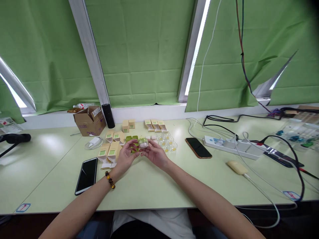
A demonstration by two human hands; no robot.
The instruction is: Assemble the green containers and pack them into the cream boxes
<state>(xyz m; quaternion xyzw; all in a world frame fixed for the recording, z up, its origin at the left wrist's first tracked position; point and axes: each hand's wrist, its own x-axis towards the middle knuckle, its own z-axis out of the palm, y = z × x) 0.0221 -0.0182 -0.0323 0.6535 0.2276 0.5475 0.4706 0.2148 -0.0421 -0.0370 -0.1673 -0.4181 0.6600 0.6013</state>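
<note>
Clear jar (143,144), whitish inside, sits in your right grip (156,154); whether your left grip (126,153) holds, I cannot tell. Cups (171,144) toward the desk's back edge (177,124) contain something yellow.

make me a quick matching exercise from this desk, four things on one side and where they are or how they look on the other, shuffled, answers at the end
1. small clear container
2. beaded bracelet
3. tall cylinder
4. power strip

A. white, with plugs in it
B. black, standing just right of the cardboard box
C. between the left hand and the right hand
D. around the left wrist

Pairs: 1-C, 2-D, 3-B, 4-A
</note>
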